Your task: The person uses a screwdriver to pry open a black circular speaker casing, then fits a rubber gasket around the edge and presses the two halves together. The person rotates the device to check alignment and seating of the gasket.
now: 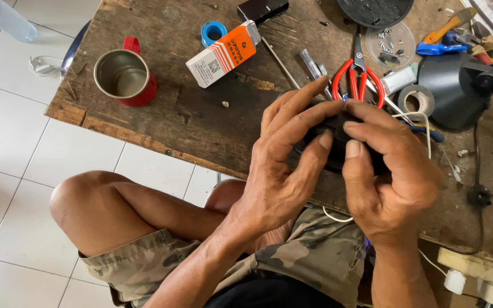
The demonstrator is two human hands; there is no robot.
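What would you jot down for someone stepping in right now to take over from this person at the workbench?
Left hand: wrapped around a small black part, thumb pressing its near face.
Right hand: gripping the same part from the other side, thumb beside the left one.
The part is held just above the wooden table; a white wire trails from it.
Within reach: red-handled pliers, tape roll, clear dish of screws, orange and white box, red mug.
Done or left: cannot tell; the hands hide most of the part.
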